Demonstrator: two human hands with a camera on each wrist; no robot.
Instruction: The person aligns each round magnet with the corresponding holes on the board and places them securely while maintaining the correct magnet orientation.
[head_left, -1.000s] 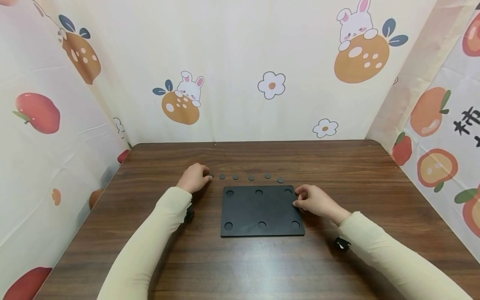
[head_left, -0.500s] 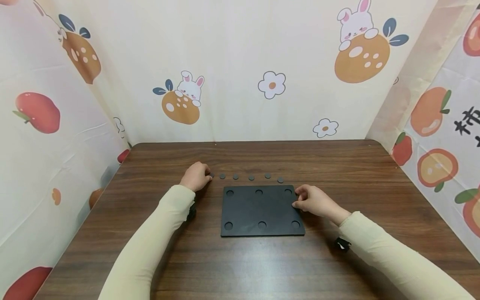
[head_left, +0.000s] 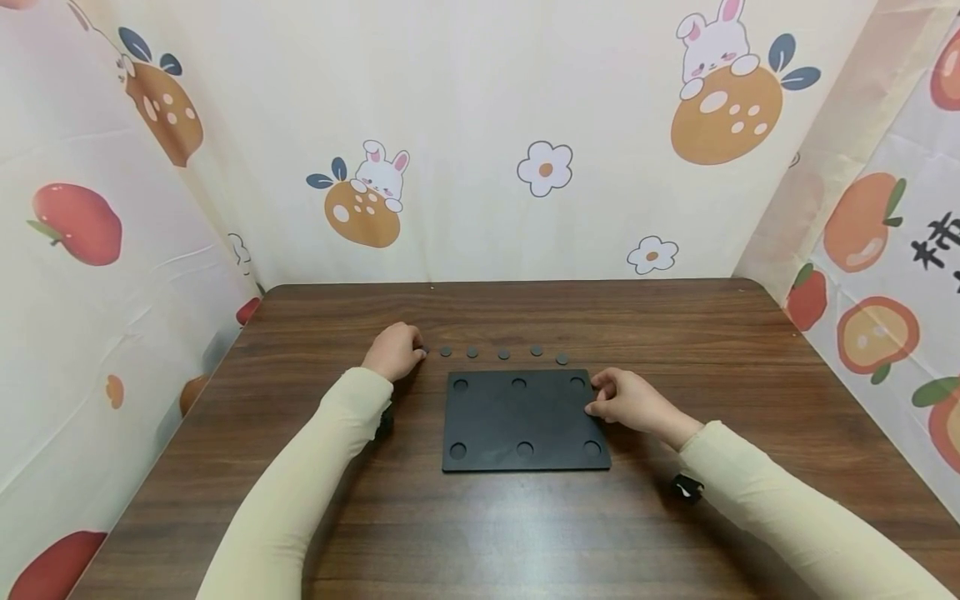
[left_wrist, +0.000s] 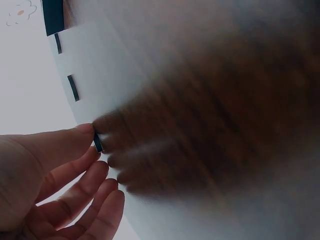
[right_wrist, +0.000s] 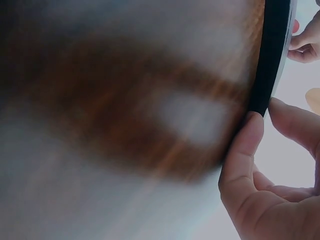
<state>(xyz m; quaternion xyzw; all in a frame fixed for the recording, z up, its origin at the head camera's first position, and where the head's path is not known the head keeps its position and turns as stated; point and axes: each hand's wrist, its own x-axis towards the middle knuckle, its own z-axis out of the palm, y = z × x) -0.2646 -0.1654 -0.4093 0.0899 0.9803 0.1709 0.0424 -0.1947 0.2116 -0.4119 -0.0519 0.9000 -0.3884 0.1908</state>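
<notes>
My left hand (head_left: 393, 352) is at the left end of a row of small dark discs. Its thumb and index finger pinch one thin disc (left_wrist: 97, 142), which stands close over the wood in the left wrist view. Right of that hand lie several more flat round discs (head_left: 472, 352). In front of the row is a rectangular black board (head_left: 517, 421) with shallow round recesses along its near and far sides. My right hand (head_left: 630, 402) holds the board's right edge near the far corner, thumb and index fingertip against it in the right wrist view.
Everything rests on a brown wood-grain table (head_left: 495, 542). Behind it hangs a pale curtain (head_left: 465, 108) printed with rabbits, fruit and flowers, and similar cloth closes off both sides.
The left hand has shifted very slightly forward and right at the end disc. The right hand, the board and the other discs stay in place.
</notes>
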